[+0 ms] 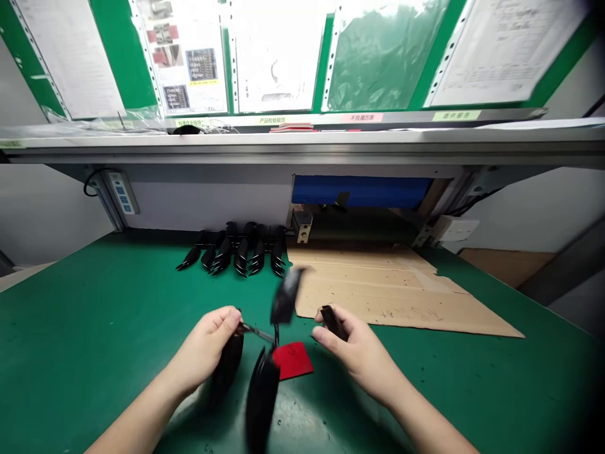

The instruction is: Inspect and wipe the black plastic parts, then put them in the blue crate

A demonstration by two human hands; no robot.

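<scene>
My left hand (208, 350) is closed, pinching a glossy black moulded plastic piece (262, 394) with several curved, blade-like lobes joined by a thin runner. The piece is held over the table, its lobes partly blurred by motion; one lobe hangs beside my left fingers. My right hand (357, 353) is closed around a short dark oblong object (334, 323) with a squared end; its kind cannot be made out. Between the hands, a red square pad (293, 360) lies on the green table (118, 366), partly behind the black piece.
Several similar black pieces (241, 249) lie in a row at the back. A flat cardboard sheet (387, 287) covers the back right, before an opening with a blue panel (363, 190). A shelf edge (302, 151) crosses above; a power strip (123, 192) is at left.
</scene>
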